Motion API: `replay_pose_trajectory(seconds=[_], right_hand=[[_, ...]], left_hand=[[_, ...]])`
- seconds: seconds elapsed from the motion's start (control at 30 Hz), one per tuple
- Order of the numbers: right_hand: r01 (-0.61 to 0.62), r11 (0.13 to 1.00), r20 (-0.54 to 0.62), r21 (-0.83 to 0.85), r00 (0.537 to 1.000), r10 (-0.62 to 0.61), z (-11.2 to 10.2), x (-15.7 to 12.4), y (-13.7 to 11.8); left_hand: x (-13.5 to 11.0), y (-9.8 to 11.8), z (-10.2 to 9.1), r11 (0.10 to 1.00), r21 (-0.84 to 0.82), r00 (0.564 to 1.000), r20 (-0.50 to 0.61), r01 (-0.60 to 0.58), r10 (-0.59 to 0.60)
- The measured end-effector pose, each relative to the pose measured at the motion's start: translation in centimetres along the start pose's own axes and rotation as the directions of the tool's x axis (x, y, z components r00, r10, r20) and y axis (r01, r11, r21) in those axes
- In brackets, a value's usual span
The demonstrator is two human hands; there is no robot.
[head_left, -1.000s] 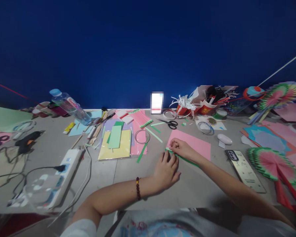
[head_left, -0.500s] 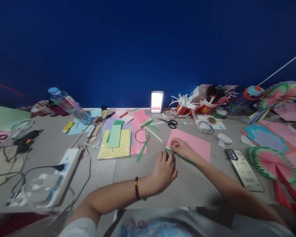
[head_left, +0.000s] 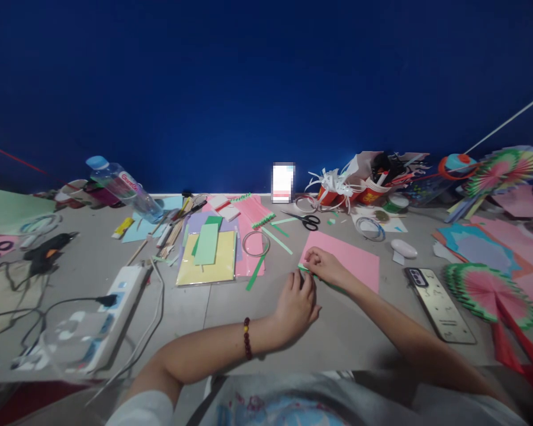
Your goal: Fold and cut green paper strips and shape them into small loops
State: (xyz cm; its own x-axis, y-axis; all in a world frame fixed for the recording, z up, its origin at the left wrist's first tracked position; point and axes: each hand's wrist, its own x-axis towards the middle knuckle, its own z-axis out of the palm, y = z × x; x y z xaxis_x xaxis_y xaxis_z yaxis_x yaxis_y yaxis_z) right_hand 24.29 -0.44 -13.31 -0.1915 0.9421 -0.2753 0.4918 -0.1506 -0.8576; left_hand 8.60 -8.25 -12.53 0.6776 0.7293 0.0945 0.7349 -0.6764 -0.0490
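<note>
A pink sheet of paper (head_left: pixel 357 258) lies on the grey table, with a thin green paper strip (head_left: pixel 302 267) along its near left edge. My right hand (head_left: pixel 326 266) rests on the sheet's left corner, its fingers curled in and closed on the strip. Just in front of it, my left hand (head_left: pixel 295 309) lies palm down at that same corner. Its fingers are bent towards the strip and its thumb stands apart. Under both hands most of the strip is hidden. Black-handled scissors (head_left: pixel 310 222) lie beyond the sheet.
To the left are a packet of yellow paper (head_left: pixel 224 260), a tape ring (head_left: pixel 256 244), a power strip (head_left: pixel 119 307) with cables and a leaning bottle (head_left: pixel 127 186). On the right lie a phone (head_left: pixel 442 307) and a pink-green paper fan (head_left: pixel 491 296). Paper cups (head_left: pixel 373 192) stand behind.
The fingers of my right hand have shifted very slightly at the sheet's corner. My left hand and everything else on the table look the same.
</note>
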Motion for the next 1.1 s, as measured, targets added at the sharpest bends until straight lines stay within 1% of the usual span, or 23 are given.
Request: replay_pose_trajectory(seconds=[0.23, 0.53, 0.8, 1.0, 1.1], right_hand=[[0.002, 0.999, 0.023, 0.039, 1.0, -0.003, -0.2, -0.2, -0.4], [0.017, 1.0, 0.018, -0.008, 1.0, -0.017, -0.1, -0.1, -0.6], [0.035, 0.998, -0.004, -0.055, 0.999, -0.036, 0.1, 0.1, 0.6], [0.022, 0.994, -0.016, -0.107, 1.0, -0.024, 0.1, 0.1, 0.3], [0.035, 0.995, -0.008, -0.093, 0.999, -0.036, 0.2, 0.0, 0.1]], left_hand=[[-0.1, 0.0, -0.3, 1.0, 0.003, 1.0, -0.008, -0.002, 0.002], [0.0, 0.0, 0.0, 1.0, 0.001, 1.0, -0.01, -0.003, 0.003], [0.0, 0.0, -0.1, 1.0, -0.007, 1.0, -0.006, 0.004, -0.004], [-0.1, 0.0, 0.0, 1.0, 0.003, 1.0, 0.0, -0.001, 0.001], [-0.1, 0.0, 0.0, 1.0, 0.008, 1.0, -0.006, -0.005, 0.005]])
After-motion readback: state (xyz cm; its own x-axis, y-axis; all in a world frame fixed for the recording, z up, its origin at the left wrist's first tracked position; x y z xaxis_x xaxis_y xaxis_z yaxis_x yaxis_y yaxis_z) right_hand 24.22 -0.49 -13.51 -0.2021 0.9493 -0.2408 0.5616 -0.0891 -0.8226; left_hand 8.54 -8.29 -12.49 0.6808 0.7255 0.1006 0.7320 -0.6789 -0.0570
